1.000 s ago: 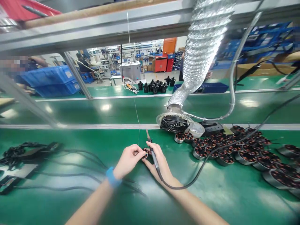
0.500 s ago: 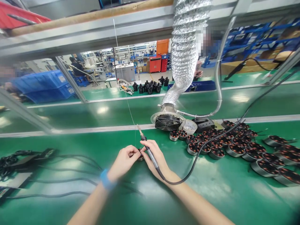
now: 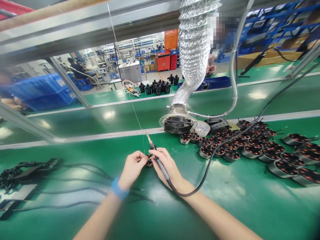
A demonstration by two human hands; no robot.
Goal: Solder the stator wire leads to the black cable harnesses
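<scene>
My left hand point(image 3: 132, 167), with a blue wristband, pinches a small round motor stator point(image 3: 149, 162) that rests on the green bench. My right hand point(image 3: 168, 165) is closed around a soldering iron point(image 3: 155, 155), whose tip points up and away from me, and its fingers also touch the stator. The iron's black cable point(image 3: 215, 153) loops off to the right. A thin solder wire point(image 3: 138, 122) hangs down from above to just over the stator.
A fume extractor fan point(image 3: 178, 126) on a silver flexible duct point(image 3: 193, 56) stands just behind. Several copper-wound stators point(image 3: 240, 146) lie at the right. Black cables and adapters point(image 3: 32, 173) lie at the left. Another person stands beyond the far bench.
The view has shifted, so the bench items sit lower and further left in frame. Both hands stay together on the stator with the iron held the same way.
</scene>
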